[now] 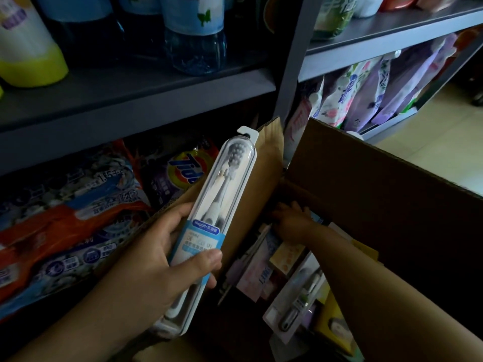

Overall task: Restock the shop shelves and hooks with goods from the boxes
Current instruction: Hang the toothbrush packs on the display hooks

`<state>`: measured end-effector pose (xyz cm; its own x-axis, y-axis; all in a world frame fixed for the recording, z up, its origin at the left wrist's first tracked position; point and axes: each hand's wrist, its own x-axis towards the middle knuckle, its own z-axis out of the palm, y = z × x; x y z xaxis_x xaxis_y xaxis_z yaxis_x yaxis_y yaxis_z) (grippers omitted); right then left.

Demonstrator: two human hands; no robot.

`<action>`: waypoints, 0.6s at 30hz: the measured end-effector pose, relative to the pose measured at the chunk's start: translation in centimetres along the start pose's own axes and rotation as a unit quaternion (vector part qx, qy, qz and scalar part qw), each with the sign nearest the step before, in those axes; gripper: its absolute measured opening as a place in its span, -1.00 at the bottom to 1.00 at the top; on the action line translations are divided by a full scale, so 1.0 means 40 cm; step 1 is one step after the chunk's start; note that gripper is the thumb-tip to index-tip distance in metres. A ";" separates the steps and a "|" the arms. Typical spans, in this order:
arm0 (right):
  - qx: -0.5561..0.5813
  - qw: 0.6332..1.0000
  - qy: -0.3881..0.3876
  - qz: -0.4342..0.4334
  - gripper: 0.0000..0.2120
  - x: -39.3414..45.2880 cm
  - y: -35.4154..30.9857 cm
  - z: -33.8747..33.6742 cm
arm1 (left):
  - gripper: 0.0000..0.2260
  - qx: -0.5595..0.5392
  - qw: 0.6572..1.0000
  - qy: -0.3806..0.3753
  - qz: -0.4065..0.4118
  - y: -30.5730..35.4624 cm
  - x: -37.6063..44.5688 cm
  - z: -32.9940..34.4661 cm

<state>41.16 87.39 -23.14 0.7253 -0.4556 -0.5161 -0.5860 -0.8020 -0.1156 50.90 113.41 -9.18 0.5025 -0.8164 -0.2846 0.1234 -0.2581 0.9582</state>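
left hand (156,259) has a solid grip on a packaged toothbrush (209,226), thumb across the front, holding it up over the open cardboard box (366,173), while the right hand (295,220) is down in that box among the mixed packs, honestly can't tell if it's grabbing anything

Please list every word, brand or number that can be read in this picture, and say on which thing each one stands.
"Niepoth": on the blue label of the toothbrush pack that the left hand holds.
"Tide": on the detergent bag on the lower shelf, partly hidden.
Other print on that pack, the blue and orange bags, the bottles and the box goods: too blurred to read.
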 end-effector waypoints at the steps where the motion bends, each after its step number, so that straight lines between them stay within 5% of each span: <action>1: 0.000 1.000 0.000 -0.007 -0.55 -0.006 0.001 -0.002 | -0.41 -0.001 1.000 0.001 0.001 0.000 0.000 0.000; 11: 0.170 0.982 0.044 -0.074 -0.68 -0.034 0.042 0.018 | -0.38 0.002 1.000 0.009 0.004 -0.006 0.003 0.004; 18: 0.372 0.916 0.057 -0.139 -0.74 -0.129 -0.024 -0.014 | -0.48 0.019 1.000 0.023 0.007 -0.006 0.000 0.017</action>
<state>38.18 90.28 -19.88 0.8920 -0.3445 -0.2927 -0.4266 -0.4274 -0.7971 50.29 113.11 -9.45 0.5437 -0.7951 -0.2689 0.0843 -0.2670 0.9600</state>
